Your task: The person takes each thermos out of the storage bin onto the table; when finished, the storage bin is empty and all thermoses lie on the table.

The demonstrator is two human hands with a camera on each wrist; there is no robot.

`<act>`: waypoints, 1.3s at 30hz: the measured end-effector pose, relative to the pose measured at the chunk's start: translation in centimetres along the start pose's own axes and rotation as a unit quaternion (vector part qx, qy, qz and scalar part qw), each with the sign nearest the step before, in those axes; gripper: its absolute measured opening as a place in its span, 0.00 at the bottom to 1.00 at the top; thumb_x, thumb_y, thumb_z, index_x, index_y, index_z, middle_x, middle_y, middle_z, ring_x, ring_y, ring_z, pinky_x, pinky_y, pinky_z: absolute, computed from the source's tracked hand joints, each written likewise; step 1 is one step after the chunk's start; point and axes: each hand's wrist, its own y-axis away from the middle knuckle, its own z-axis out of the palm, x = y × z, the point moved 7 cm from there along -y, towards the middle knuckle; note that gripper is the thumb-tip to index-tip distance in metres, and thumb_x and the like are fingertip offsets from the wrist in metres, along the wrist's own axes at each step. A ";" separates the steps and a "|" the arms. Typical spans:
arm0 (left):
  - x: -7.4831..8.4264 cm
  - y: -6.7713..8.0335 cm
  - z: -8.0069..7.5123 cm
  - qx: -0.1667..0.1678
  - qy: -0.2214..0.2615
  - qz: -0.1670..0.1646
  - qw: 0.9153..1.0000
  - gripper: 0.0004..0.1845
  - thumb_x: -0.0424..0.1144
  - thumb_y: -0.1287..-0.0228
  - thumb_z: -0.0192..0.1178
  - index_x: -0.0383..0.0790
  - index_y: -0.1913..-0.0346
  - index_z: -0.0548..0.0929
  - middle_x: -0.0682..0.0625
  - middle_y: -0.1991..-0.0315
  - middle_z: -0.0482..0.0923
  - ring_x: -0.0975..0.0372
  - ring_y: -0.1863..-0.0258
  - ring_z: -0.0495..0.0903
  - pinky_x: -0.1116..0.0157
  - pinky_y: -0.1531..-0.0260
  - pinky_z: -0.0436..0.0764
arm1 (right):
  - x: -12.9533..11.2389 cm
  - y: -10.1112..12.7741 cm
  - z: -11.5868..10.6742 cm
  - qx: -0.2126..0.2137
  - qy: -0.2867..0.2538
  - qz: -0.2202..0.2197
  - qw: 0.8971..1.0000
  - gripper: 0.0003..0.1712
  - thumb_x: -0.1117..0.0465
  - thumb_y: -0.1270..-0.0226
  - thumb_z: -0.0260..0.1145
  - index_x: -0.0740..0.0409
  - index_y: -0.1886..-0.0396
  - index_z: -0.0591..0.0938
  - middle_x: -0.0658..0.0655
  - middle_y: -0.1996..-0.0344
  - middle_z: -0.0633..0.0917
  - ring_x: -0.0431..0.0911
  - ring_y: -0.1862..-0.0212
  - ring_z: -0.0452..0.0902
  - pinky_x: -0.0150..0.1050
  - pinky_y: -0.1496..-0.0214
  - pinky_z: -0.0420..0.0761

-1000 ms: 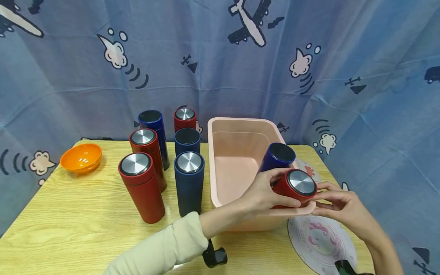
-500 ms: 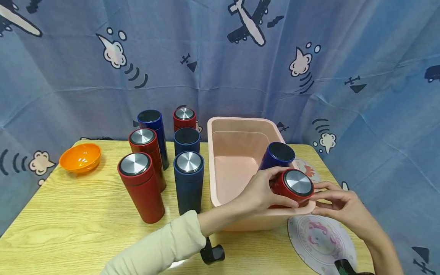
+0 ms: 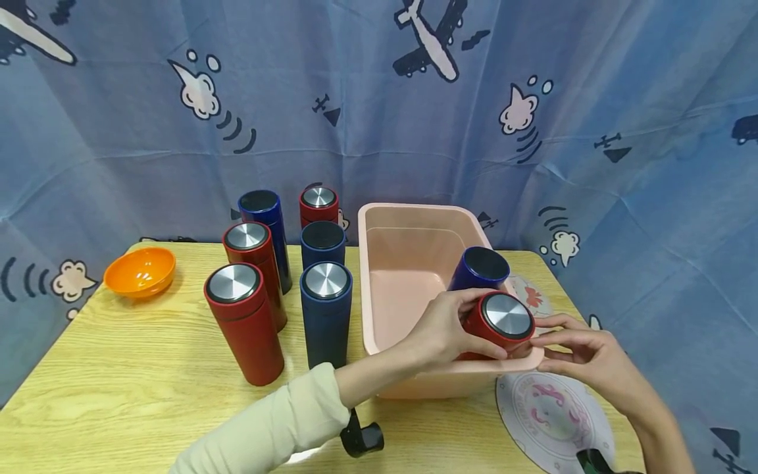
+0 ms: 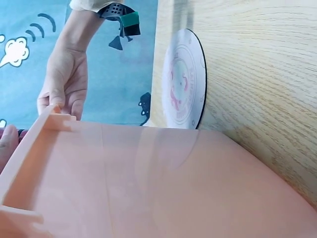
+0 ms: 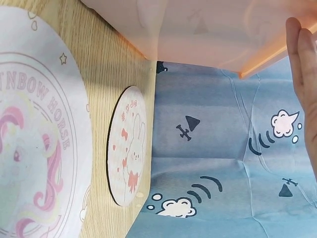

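Observation:
My left hand [image 3: 445, 327] grips a red thermos bottle [image 3: 508, 317] with a brushed-steel lid, its body inside the near right corner of a pink plastic bin [image 3: 368, 309]. The bin wall hides the bottle's lower part. Behind it in the bin stands a glossy blue thermos bottle [image 3: 482, 266] with a black lid. My right hand [image 3: 583, 349] pinches the bin's rim at that corner, fingertips close beside the red bottle. In the left wrist view, the right hand's thumb [image 4: 57, 94] lies at the rim's corner.
Several red and blue thermos bottles [image 3: 326, 316] stand upright left of the bin. An orange bowl [image 3: 141, 271] sits at the far left. Right of the bin lie a round unicorn-print mat [image 3: 556, 408] and a rabbit-print mat [image 5: 128, 148]. A blue curtain [image 3: 379, 118] hangs behind the table.
The red bottle has shifted slightly left and settled a little lower in the bin, with my left hand moving along. My right hand has stayed nearly still at the rim.

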 end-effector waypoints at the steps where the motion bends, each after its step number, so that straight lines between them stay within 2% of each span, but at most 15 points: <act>1: 0.0 0.0 0.0 0.001 -0.002 0.000 1.000 0.38 0.28 0.59 0.77 0.40 0.39 0.76 0.54 0.48 0.82 0.75 0.51 0.77 0.78 0.49 0.73 | 0.0 0.0 0.0 -0.003 -0.003 -0.003 1.000 0.22 0.89 0.47 0.58 0.79 0.51 0.78 0.56 0.43 0.75 0.41 0.40 0.72 0.38 0.46 0.78; 13: 0.8 0.5 -0.5 0.006 0.006 0.004 1.000 0.37 0.27 0.57 0.76 0.39 0.39 0.76 0.52 0.48 0.82 0.72 0.50 0.79 0.78 0.51 0.75 | 0.1 0.3 0.0 0.009 0.014 0.016 1.000 0.22 0.87 0.47 0.60 0.78 0.50 0.78 0.55 0.45 0.75 0.39 0.41 0.73 0.38 0.48 0.79; 19: 1.7 0.7 -1.0 0.013 0.040 -0.015 0.999 0.38 0.25 0.57 0.75 0.39 0.37 0.75 0.53 0.48 0.82 0.71 0.51 0.79 0.77 0.51 0.76 | 0.2 0.4 0.0 0.010 0.013 0.014 1.000 0.23 0.88 0.48 0.60 0.78 0.50 0.78 0.56 0.46 0.75 0.38 0.41 0.73 0.38 0.49 0.80; 21: 2.1 0.7 -1.2 0.014 0.057 -0.017 0.998 0.38 0.24 0.57 0.74 0.39 0.37 0.75 0.53 0.49 0.82 0.71 0.51 0.79 0.76 0.51 0.76 | 0.2 0.4 0.0 0.012 0.017 0.014 1.000 0.23 0.88 0.48 0.61 0.78 0.50 0.78 0.57 0.46 0.75 0.38 0.41 0.73 0.38 0.49 0.80; 28: 4.3 1.0 -2.4 0.014 0.048 0.004 0.999 0.37 0.24 0.56 0.74 0.39 0.37 0.75 0.51 0.49 0.82 0.69 0.52 0.80 0.75 0.51 0.76 | 0.1 0.4 -0.1 0.017 0.034 0.018 0.999 0.22 0.87 0.49 0.61 0.77 0.52 0.80 0.56 0.45 0.75 0.39 0.42 0.73 0.37 0.49 0.80; 39: 7.3 1.5 -4.8 0.021 0.108 0.024 0.994 0.38 0.18 0.55 0.70 0.36 0.37 0.74 0.45 0.47 0.81 0.64 0.50 0.80 0.70 0.48 0.77 | -0.2 0.2 -0.1 0.021 0.038 0.009 0.999 0.21 0.87 0.49 0.61 0.78 0.52 0.79 0.56 0.45 0.76 0.39 0.42 0.74 0.37 0.49 0.80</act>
